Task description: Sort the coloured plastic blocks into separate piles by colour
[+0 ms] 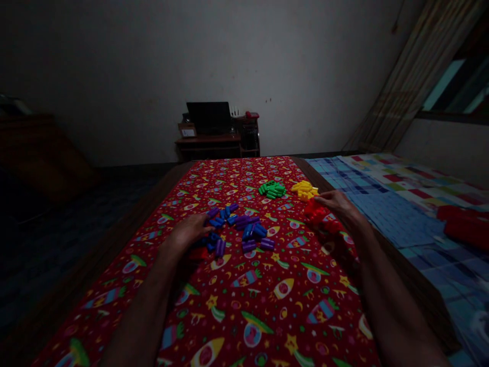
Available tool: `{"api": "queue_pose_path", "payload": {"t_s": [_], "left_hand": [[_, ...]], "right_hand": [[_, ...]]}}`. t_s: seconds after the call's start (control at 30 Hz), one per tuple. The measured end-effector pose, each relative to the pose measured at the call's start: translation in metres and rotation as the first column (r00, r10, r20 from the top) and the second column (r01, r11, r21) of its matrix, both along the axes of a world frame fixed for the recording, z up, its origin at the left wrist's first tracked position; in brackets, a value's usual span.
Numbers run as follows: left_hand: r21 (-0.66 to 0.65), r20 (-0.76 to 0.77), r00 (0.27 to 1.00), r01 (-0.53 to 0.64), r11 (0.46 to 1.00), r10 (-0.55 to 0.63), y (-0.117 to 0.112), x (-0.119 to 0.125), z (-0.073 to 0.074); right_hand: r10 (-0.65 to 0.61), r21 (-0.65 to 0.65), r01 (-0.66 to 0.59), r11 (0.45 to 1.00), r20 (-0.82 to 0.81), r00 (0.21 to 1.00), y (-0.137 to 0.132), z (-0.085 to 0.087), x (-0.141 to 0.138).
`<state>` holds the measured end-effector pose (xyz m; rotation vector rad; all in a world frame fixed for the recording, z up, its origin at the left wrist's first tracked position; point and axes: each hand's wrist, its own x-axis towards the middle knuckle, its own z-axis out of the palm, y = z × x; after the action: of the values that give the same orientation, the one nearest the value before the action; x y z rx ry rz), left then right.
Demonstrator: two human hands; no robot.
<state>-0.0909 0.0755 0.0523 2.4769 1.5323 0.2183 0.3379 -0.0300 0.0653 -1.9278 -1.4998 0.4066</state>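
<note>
My left hand [187, 232] reaches low over the left edge of a mixed heap, thumb and fingers a little apart. Blue plastic blocks [214, 238] and purple plastic blocks [220, 248] lie right by its fingertips. A red piece [198, 253] shows partly beneath that hand. On the right, my right hand [338, 203] has its fingers pinched together at the top of a pile of red blocks [315, 210]; a red block seems to be at its fingertips, though dim light blurs this. Just beyond are yellow blocks [304, 190], with green blocks [272, 189] to their left.
A red patterned cloth [252, 316] covers the long table. Along its right side is a bed with a blue checked sheet [416, 255] and a red cloth item [466, 227]. A desk with a dark monitor [210, 117] stands by the far wall. A wooden cabinet [38, 153] is at left.
</note>
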Motion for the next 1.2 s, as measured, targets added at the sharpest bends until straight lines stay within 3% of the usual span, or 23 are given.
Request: {"api": "queue_pose_path", "payload": {"t_s": [0.13, 0.33, 0.53, 0.63, 0.77, 0.87, 0.97, 1.03, 1.13, 1.2], "left_hand": [[-0.123, -0.072, 0.997, 0.022, 0.992, -0.031, 0.001, 0.005, -0.005], [-0.109, -0.030, 0.996, 0.082, 0.991, -0.085, 0.010, 0.013, -0.011], [-0.044, 0.035, 0.994, 0.108, 0.993, -0.106, 0.009, 0.016, -0.024], [-0.064, 0.085, 0.995, 0.061, 0.996, -0.056, 0.007, 0.019, -0.020], [-0.075, 0.297, 0.955, 0.017, 0.997, 0.006, 0.004, 0.022, 0.001], [-0.099, 0.506, 0.862, 0.032, 0.995, 0.023, -0.007, 0.032, 0.014], [-0.102, 0.619, 0.785, 0.093, 0.990, -0.010, -0.030, 0.057, 0.016], [-0.065, 0.640, 0.766, 0.134, 0.989, -0.062, -0.047, 0.076, 0.013], [-0.026, 0.629, 0.767, 0.185, 0.982, -0.128, -0.061, 0.096, 0.010], [-0.013, 0.583, 0.799, 0.186, 0.983, -0.143, -0.059, 0.094, 0.010]], "right_hand": [[0.020, -0.148, -0.032, 0.989, -0.080, 0.997, -0.010, -0.014, 0.036], [-0.136, -0.214, 0.151, 0.965, 0.085, 0.987, -0.008, -0.020, 0.039], [-0.124, -0.018, 0.131, 0.991, 0.228, 0.966, -0.011, -0.005, 0.022], [-0.115, 0.066, 0.102, 0.993, 0.259, 0.959, -0.012, 0.008, 0.007], [0.009, 0.189, -0.053, 0.981, 0.225, 0.974, -0.008, 0.019, -0.031], [0.227, 0.248, -0.250, 0.936, 0.119, 0.967, -0.007, 0.017, -0.078], [0.488, 0.304, -0.446, 0.842, -0.074, 0.870, -0.009, 0.004, -0.127], [0.596, 0.327, -0.526, 0.785, -0.165, 0.786, -0.011, -0.007, -0.151], [0.626, 0.322, -0.560, 0.763, -0.151, 0.765, -0.009, -0.018, -0.162], [0.560, 0.308, -0.511, 0.803, -0.096, 0.823, -0.004, -0.017, -0.152]]}}
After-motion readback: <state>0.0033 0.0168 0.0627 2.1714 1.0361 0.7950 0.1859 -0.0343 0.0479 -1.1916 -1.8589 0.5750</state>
